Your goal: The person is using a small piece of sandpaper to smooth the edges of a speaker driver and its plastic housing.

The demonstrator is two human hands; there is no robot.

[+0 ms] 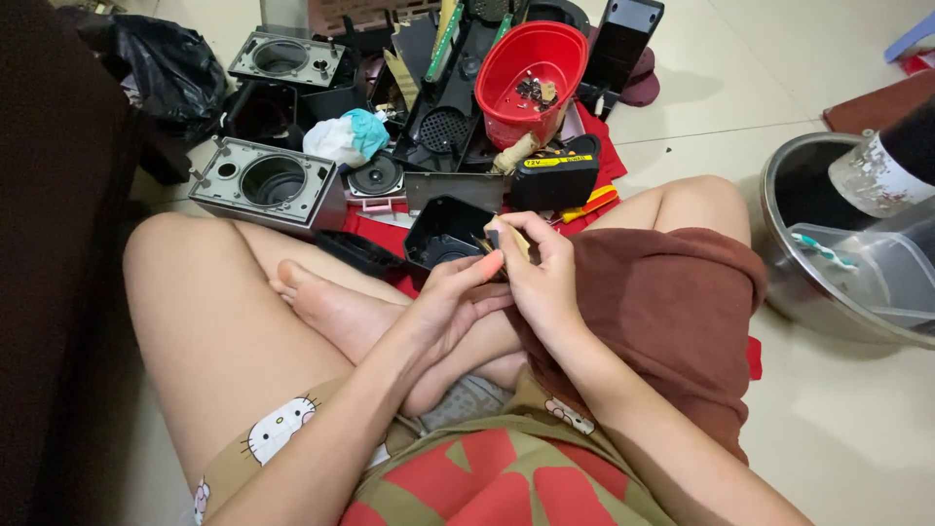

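Note:
I sit cross-legged on the floor with both hands together above my legs. My right hand (539,273) pinches a small black and yellowish part (513,239) between thumb and fingers. My left hand (450,304) closes on the same part from the left, its thumb on the near end. Just beyond the hands a black plastic housing (443,231) lies open on a red cloth (380,234).
Beyond my knees lie grey speaker casings (268,182), a loose speaker cone (376,177), a red bowl (531,68) of small parts, a black and yellow battery pack (557,173) and a screwdriver (590,206). A metal basin (789,282) stands right. A black bag (166,68) sits far left.

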